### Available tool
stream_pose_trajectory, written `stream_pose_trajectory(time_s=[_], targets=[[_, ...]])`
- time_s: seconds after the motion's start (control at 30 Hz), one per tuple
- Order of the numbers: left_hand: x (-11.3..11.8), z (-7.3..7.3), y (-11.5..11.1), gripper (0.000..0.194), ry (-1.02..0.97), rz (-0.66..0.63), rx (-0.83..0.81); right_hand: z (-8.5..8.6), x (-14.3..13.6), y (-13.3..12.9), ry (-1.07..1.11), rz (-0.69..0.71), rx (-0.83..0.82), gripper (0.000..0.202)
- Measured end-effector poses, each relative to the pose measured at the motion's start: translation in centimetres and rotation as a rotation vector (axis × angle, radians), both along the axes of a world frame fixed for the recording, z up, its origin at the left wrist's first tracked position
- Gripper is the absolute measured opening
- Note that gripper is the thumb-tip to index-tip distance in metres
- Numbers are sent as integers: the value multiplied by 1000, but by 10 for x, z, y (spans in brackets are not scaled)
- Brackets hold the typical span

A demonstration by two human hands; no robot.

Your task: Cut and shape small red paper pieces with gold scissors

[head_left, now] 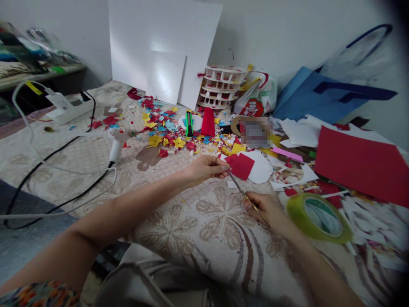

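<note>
Under the right hand (266, 208), scissors (243, 194) seem half hidden.

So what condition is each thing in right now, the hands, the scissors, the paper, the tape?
left hand: pinching the small red paper piece
right hand: closed on the scissors
scissors: blade tips at the red piece's edge
green tape roll: lying flat beside the right hand
large red sheet: flat, uncut
white glue gun: lying down, cord attached

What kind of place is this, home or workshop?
Likely a home floor used for paper crafts: patterned floor mat, paper scraps, red paper piece in the left hand, scissors in the right hand.
</note>
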State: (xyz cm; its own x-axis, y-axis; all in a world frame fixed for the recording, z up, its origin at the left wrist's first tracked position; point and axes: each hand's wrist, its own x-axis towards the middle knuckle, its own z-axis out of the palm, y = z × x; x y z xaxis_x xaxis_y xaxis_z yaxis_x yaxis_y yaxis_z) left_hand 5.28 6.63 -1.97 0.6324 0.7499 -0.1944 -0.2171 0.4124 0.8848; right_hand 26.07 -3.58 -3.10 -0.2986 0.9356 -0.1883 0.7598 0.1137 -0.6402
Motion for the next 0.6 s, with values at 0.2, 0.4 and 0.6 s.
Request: stream_pose_trajectory(time_s=[0.2,0.4,0.6], targets=[[2,-4,1,10,22,4,55,5,-2,0,-145,-47,78,36],[-4,6,6,7,50,104,198,0,-1,1,-199,-103,124,38],[-7,11,8,6,-3,138,104,-4,2,2,-131,-144,133,35]])
